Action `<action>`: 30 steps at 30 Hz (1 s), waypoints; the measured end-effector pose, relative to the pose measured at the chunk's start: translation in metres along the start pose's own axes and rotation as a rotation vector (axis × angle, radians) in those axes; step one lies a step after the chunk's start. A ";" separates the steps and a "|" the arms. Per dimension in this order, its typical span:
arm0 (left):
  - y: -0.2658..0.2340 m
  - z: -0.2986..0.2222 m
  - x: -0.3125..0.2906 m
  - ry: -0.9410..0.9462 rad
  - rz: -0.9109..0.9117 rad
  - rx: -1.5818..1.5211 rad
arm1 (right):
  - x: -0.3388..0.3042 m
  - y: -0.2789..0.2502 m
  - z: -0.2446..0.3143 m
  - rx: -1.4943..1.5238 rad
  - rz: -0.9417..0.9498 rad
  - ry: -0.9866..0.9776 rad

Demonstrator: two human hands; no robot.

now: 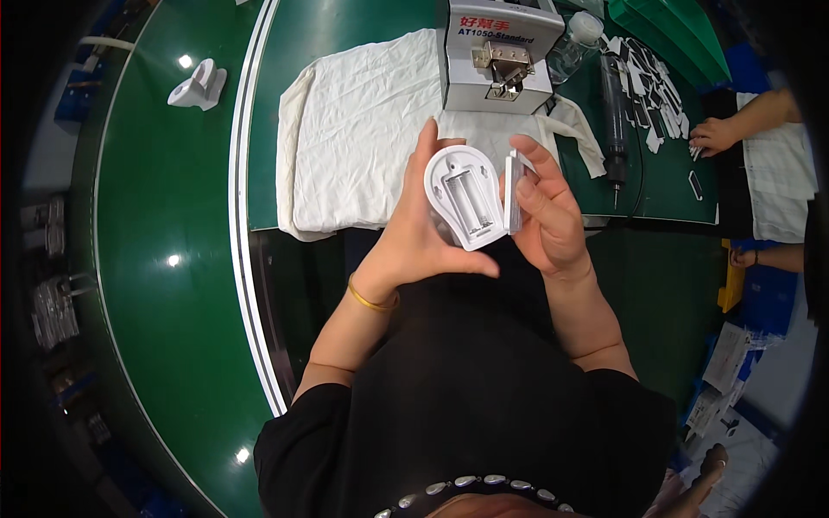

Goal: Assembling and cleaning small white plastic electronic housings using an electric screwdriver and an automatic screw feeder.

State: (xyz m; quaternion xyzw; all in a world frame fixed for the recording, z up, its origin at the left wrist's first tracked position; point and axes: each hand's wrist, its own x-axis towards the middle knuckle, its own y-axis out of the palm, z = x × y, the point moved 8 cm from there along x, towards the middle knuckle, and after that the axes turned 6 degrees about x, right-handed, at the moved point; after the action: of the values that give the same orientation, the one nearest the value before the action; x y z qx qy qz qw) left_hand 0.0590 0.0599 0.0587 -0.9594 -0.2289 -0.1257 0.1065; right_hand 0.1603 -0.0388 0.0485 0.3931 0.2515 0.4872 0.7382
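Observation:
My left hand (413,231) cradles a white, rounded plastic housing (469,197), its thumb stretched out below the lower end. An uncovered battery compartment with metal contacts faces up at me, and I see no batteries inside. Between the thumb and fingers of my right hand (557,226) is a slim white plastic cover (511,197), seen nearly edge-on. It stands right beside the housing's right side; whether the two touch I cannot tell.
Ahead lies a white cloth (363,129) with a grey dispenser machine (484,82) behind it. To the right are a dark electric screwdriver (614,121), a clear jar (577,47), loose strips (652,86) and a green bin (678,30). A co-worker's hand (715,136) is far right. Leftward, a white part (199,85) rests on the green surface.

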 end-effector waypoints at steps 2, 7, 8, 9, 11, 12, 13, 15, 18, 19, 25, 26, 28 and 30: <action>0.004 0.006 0.001 -0.035 -0.030 0.012 | -0.004 -0.001 0.000 -0.058 -0.026 -0.027; 0.011 0.019 -0.001 -0.060 -0.018 -0.102 | 0.000 0.008 0.022 -0.386 -0.121 -0.128; 0.009 0.018 0.000 -0.071 0.006 -0.029 | 0.001 0.013 0.026 -0.533 -0.080 -0.143; 0.009 0.017 0.001 -0.080 0.030 0.044 | 0.002 0.017 0.027 -0.682 -0.036 -0.157; 0.008 0.018 0.001 -0.102 0.005 -0.039 | 0.001 0.016 0.026 -0.783 -0.037 -0.153; 0.009 0.020 0.001 -0.129 0.018 -0.099 | 0.001 0.019 0.025 -0.877 -0.010 -0.151; 0.010 0.022 0.000 -0.156 0.031 -0.159 | 0.001 0.022 0.024 -0.971 0.019 -0.148; 0.011 0.023 0.002 -0.173 0.037 -0.185 | -0.001 0.022 0.023 -0.994 -0.029 -0.167; 0.015 0.024 0.000 -0.215 0.050 -0.250 | -0.003 0.024 0.032 -1.184 -0.038 -0.220; 0.017 0.026 -0.001 -0.242 0.056 -0.291 | -0.003 0.029 0.034 -1.351 0.003 -0.254; 0.013 0.026 0.001 -0.136 0.057 -0.208 | 0.009 0.024 0.029 -1.323 0.068 -0.305; 0.011 0.024 0.002 -0.134 0.058 -0.209 | 0.007 0.025 0.025 -1.325 0.067 -0.306; 0.012 0.009 0.003 -0.022 0.140 -0.308 | 0.007 0.000 0.010 -0.753 -0.138 -0.021; 0.011 0.009 0.003 -0.064 0.135 -0.324 | 0.008 -0.003 0.011 -0.708 -0.109 0.013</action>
State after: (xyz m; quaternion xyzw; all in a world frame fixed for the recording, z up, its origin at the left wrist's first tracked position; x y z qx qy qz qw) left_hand 0.0684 0.0536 0.0489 -0.9807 -0.1440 -0.1231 -0.0484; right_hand 0.1731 -0.0357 0.0520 0.0959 0.0925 0.5066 0.8518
